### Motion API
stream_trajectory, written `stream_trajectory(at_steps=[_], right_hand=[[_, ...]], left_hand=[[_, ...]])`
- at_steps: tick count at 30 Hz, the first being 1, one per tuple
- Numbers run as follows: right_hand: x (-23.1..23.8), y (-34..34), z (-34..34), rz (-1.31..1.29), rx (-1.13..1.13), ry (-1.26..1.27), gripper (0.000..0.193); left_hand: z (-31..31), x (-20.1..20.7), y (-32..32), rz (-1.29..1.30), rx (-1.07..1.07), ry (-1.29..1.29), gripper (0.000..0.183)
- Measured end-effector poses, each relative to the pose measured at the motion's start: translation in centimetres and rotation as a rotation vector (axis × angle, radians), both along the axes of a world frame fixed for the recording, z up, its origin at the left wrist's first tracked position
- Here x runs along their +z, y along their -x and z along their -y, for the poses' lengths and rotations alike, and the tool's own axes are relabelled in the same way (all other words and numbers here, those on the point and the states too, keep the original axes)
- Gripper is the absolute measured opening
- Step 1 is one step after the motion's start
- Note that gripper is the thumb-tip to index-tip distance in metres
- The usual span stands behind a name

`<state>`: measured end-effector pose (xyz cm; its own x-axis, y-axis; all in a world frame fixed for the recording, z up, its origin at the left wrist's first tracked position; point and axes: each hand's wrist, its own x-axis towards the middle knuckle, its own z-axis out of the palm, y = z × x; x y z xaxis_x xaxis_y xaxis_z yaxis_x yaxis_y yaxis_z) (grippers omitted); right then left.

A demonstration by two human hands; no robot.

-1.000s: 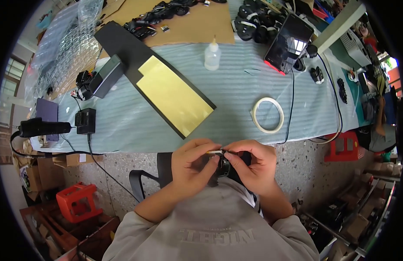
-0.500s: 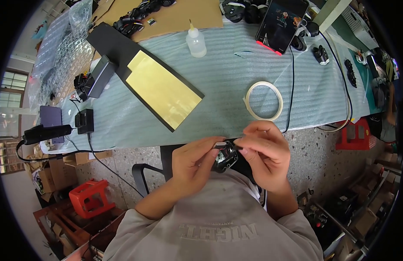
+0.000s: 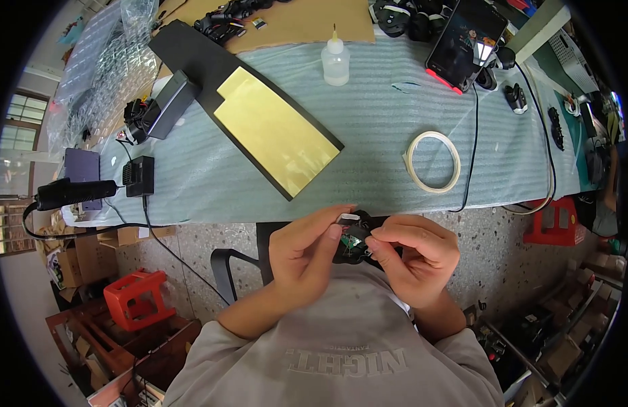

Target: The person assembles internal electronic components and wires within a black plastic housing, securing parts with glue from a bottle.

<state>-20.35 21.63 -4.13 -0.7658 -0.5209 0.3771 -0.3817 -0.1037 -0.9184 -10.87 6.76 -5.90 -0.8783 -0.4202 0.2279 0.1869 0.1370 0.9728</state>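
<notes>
I have a small black electronic part with a green circuit board showing inside it (image 3: 352, 245) pinched between both hands, held in the air over my lap just short of the near edge of the counter (image 3: 212, 183). My left hand (image 3: 304, 254) is closed on its left side, thumb and forefinger clamped near a pale bit at its top. My right hand (image 3: 417, 254) is curled shut on its right side, fingertips pressed against the black shell.

I judge the part to be light and rigid, with a hard plastic shell that could slip from dry fingertips. The exposed board looks delicate, so I would keep my hold on the outer shell and the edges, not on the green surface or anything soldered to it. A light pinch from both sides should do; squeezing hard seems unwise.

On the counter beyond my hands lie a ring of pale tape (image 3: 433, 161), a black sheet with a yellow panel (image 3: 260, 115), a small clear squeeze bottle with a pointed tip (image 3: 335, 60), and a dark phone propped on a stand (image 3: 466, 41) with a cable running down from it. A black boxy adapter (image 3: 139, 176) sits at the left.
</notes>
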Motion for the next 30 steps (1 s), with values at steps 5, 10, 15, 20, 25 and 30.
stream_trajectory(at_steps=[5,10,15,20,25,30], right_hand=[[0.1,0.2,0.5,-0.033,-0.001,0.006,0.02],[0.2,0.2,0.5,-0.074,-0.013,-0.014,0.021],[0.7,0.4,0.7,-0.105,-0.011,-0.037,0.021],[0.9,-0.1,0.7,-0.091,-0.04,-0.033,0.022],[3.3,-0.5,-0.4,-0.222,0.03,-0.11,0.024],[5.5,0.4,-1.9,-0.281,0.222,-0.12,0.032]], left_hand=[[0.3,0.2,-0.2,-0.003,-0.011,-0.008,0.026],[0.4,0.4,-0.3,0.02,-0.039,0.048,0.025],[0.2,0.3,-0.4,-0.019,-0.045,0.062,0.025],[0.1,1.1,-0.6,-0.046,-0.071,0.139,0.024],[0.6,0.1,-0.8,-0.182,-0.194,-0.2,0.025],[1.4,0.1,0.9,-0.389,-0.416,-0.328,0.018]])
